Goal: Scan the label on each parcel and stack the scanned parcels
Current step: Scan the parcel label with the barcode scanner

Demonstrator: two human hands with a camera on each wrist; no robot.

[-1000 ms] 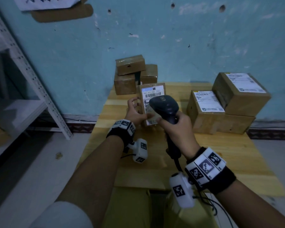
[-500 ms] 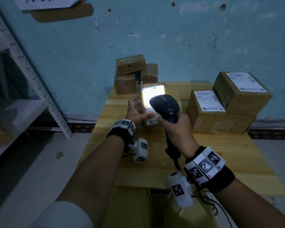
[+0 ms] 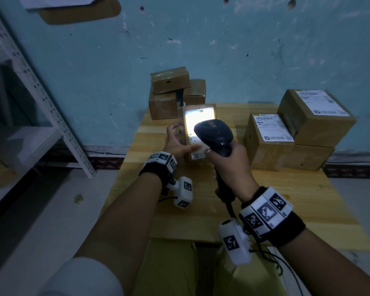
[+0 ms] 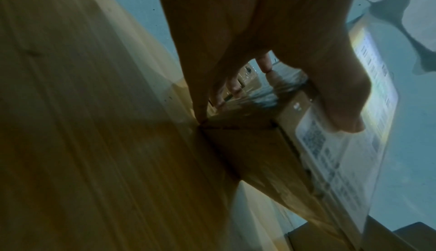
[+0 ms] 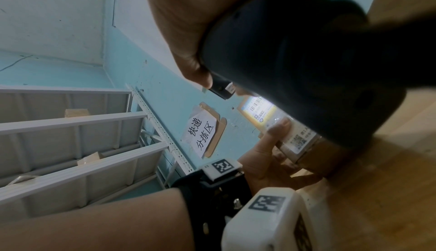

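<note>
The small parcel [image 3: 198, 133] stands on end near the middle of the wooden table [image 3: 286, 201], its label [image 3: 195, 124] washed white by the scanner's light, and the left hand [image 3: 177, 144] grips it from nine o'clock, thumb pressed flat on the label's lower part and fingers curled round the far side. At its four o'clock the right hand [image 3: 229, 165] is wrapped tight round the handle of the black scanner [image 3: 214, 135], whose head points at the label. Out at eleven o'clock small brown boxes [image 3: 171, 92] are piled against the blue wall [image 3: 244, 50], and at three o'clock sit bigger labelled parcels [image 3: 286, 133].
</note>
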